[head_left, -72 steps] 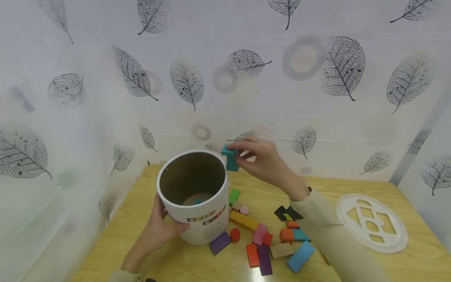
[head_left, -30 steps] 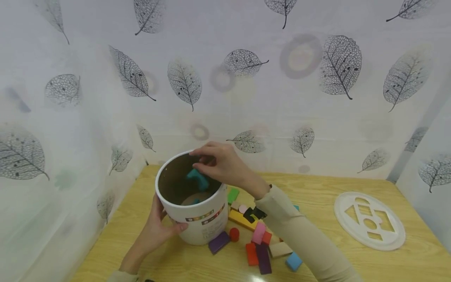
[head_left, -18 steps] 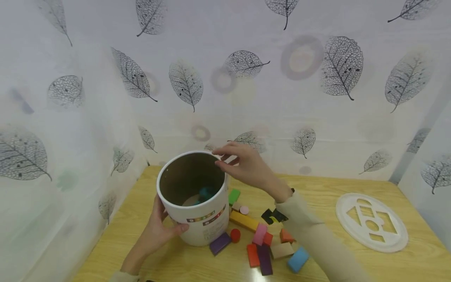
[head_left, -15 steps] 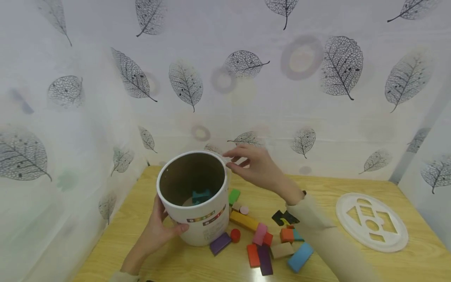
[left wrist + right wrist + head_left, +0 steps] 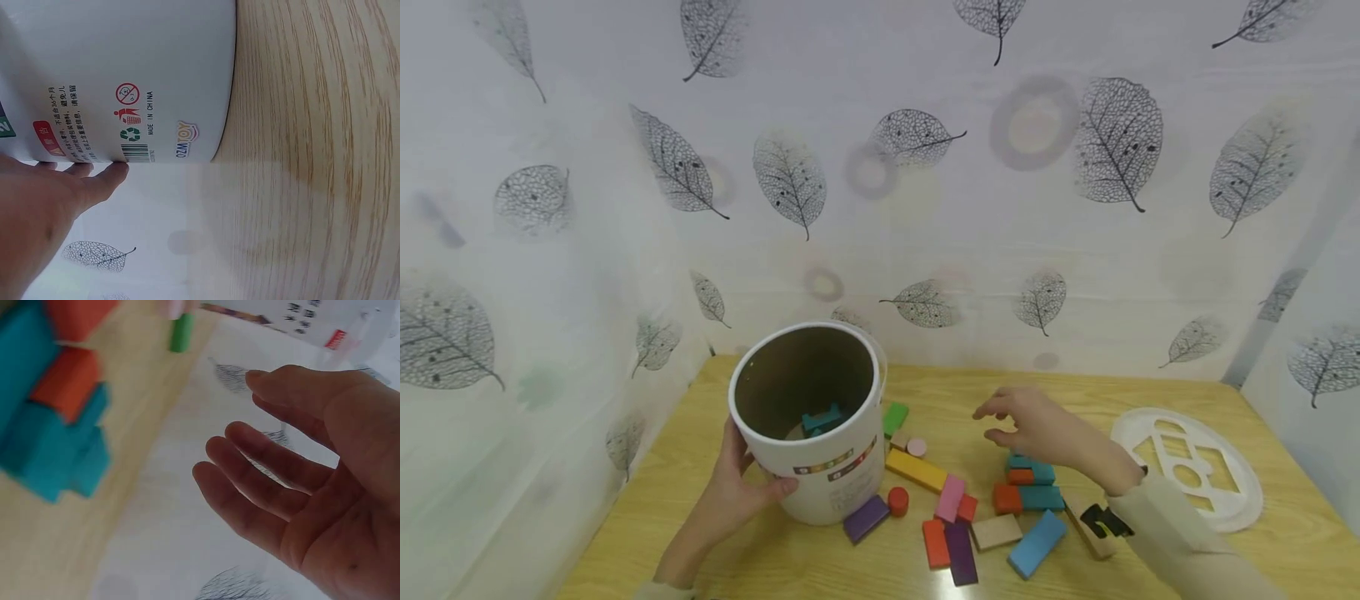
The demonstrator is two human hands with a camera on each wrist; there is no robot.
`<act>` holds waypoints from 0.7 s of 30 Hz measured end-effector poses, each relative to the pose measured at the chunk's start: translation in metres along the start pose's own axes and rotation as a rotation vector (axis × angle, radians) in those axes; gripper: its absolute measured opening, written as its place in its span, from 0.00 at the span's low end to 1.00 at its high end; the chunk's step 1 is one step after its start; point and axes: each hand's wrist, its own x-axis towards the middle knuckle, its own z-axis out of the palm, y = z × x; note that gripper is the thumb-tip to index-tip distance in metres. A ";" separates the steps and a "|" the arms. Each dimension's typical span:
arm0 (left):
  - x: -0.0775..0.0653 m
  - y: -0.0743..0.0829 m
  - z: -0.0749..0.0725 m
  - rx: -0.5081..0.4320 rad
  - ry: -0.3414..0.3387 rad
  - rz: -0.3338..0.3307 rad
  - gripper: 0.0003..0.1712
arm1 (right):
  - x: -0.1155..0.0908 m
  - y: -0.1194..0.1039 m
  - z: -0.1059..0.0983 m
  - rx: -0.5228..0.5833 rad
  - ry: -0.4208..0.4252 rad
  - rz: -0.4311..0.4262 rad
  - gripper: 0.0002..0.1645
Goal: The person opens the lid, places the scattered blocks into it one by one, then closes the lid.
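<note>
My left hand (image 5: 736,485) holds the white bucket (image 5: 831,475) by its left side, thumb on the front and fingers round the edge; its fingertips press the wall in the left wrist view. Teal blocks (image 5: 822,421) lie at the bottom inside. My right hand (image 5: 1037,425) hovers over the wooden table, fingers spread and slightly bent, with nothing in it. Just below it sit teal and orange-red blocks (image 5: 1030,470), and nearer the front an orange-red block (image 5: 1007,498) touches a teal one (image 5: 1042,498). In the right wrist view the palm (image 5: 337,544) is bare.
Loose blocks spread right of the bucket: a yellow bar (image 5: 916,470), a green block (image 5: 895,418), a purple block (image 5: 866,520), a red cylinder (image 5: 898,501) and a blue block (image 5: 1037,543). A white lid with shaped holes (image 5: 1240,467) lies far right. A leaf-patterned curtain (image 5: 880,250) stands behind.
My right hand lowered a teal block into the bucket and let go of it. It then withdrew to the right, over the blocks. The left hand stayed on the bucket.
</note>
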 end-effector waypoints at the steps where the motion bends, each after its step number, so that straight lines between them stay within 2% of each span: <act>1: 0.000 0.000 0.000 0.002 0.001 -0.001 0.73 | -0.005 0.004 0.004 0.006 -0.017 0.007 0.13; 8: -0.001 -0.002 -0.001 0.006 0.001 0.005 0.72 | -0.031 0.025 0.022 0.027 -0.004 0.111 0.12; 14: -0.001 -0.001 0.000 0.003 0.005 -0.011 0.72 | -0.036 0.039 0.036 0.045 0.024 0.114 0.10; 21: 0.000 0.000 0.001 0.000 0.002 -0.032 0.70 | -0.033 0.047 0.047 0.042 0.045 0.077 0.09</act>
